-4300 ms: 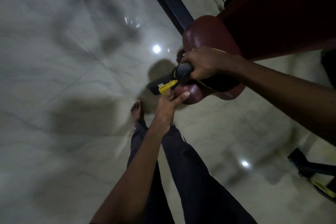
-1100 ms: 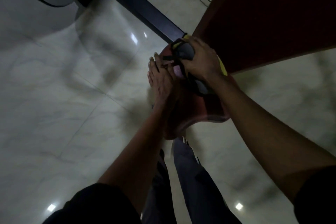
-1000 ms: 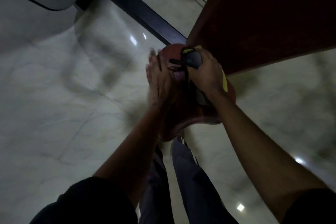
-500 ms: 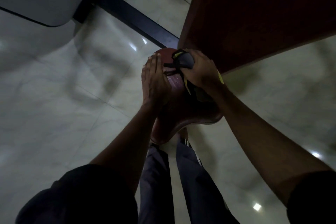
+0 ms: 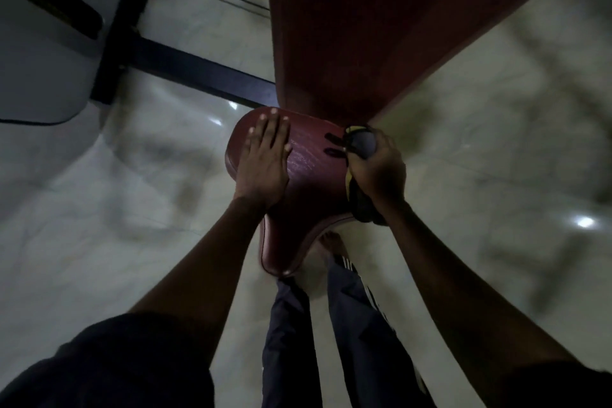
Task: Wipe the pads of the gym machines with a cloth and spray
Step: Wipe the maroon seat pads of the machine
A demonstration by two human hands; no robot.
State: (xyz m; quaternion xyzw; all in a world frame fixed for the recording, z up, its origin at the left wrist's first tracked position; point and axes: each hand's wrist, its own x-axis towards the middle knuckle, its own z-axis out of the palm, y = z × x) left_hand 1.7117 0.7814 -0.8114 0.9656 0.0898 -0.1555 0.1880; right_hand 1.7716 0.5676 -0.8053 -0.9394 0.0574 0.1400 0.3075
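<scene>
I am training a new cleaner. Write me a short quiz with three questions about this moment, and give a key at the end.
1. True or false: the left hand lies flat on the seat pad.
2. What does the right hand grip? A) nothing B) a cloth C) the left wrist
3. Fill in: the cloth is at the seat pad's ____ edge, by the person's own sides.

Key: 1 true; 2 B; 3 right.
</scene>
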